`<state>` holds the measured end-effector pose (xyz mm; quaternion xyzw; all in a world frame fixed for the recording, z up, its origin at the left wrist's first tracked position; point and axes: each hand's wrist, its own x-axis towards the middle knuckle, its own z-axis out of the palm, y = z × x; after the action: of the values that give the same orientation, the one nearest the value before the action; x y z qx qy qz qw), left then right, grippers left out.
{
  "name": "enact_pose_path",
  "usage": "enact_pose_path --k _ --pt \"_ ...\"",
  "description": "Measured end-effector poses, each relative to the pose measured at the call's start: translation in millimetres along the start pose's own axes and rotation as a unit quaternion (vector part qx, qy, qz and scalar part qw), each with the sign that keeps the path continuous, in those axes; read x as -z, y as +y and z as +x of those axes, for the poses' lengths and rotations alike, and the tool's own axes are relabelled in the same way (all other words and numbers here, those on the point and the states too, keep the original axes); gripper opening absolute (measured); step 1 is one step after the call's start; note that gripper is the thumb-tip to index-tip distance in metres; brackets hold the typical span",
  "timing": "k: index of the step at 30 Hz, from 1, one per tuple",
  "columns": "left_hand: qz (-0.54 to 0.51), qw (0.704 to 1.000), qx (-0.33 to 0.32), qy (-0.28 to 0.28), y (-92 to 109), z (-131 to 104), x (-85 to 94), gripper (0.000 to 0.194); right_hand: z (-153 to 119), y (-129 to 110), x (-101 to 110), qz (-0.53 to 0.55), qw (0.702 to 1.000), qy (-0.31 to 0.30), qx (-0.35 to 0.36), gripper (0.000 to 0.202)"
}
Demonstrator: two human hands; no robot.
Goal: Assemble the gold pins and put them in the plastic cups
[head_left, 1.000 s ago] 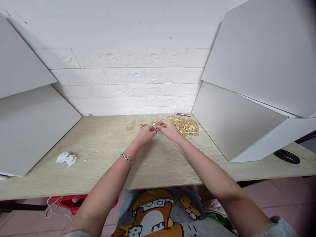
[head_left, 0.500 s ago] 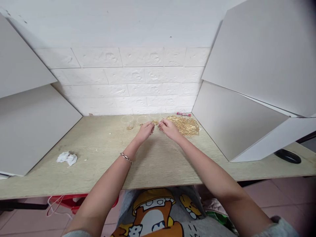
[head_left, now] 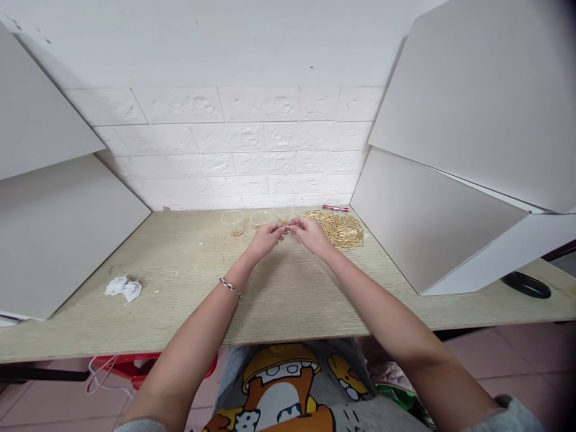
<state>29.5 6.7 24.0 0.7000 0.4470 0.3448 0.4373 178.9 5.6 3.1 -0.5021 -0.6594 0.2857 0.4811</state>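
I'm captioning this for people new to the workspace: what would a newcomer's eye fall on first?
Probably the heap of thin gold-coloured pieces at the back right of the table. Just left of it, the left hand and right hand have their fingertips close together. A crumpled white scrap also stands out toward the left.

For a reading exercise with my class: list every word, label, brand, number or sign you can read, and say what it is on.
No text is readable.
Red tube: markings too small to read.
Grey shirt: cartoon print; dark strokes, unclear whether lettering.
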Motion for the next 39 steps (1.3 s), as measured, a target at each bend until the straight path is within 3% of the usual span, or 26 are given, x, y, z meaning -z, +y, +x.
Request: enact_pose_path --k 13,22,31,39 --pt "0.009 1.000 -0.026 -0.003 2.4 -1.2 0.6 0.024 -5.4 -16.3 0.7 0.086 0.995 -0.003 -0.047 0.010" --pt "0.099 0.993 -0.063 0.018 -3.0 0.7 0.8 0.027 -7.9 -19.1 0.2 0.046 0.998 -0.005 -0.036 0.011" --pt "0.203 0.973 -0.104 0.041 -4.6 1.2 1.2 0.027 -11.5 -18.2 -0.2 -0.078 0.997 0.011 0.013 0.012" --pt "0.249 0.958 -0.137 0.035 -5.1 0.5 1.2 0.027 -11.7 -16.8 -2.1 -0.061 0.998 0.007 0.008 0.010"
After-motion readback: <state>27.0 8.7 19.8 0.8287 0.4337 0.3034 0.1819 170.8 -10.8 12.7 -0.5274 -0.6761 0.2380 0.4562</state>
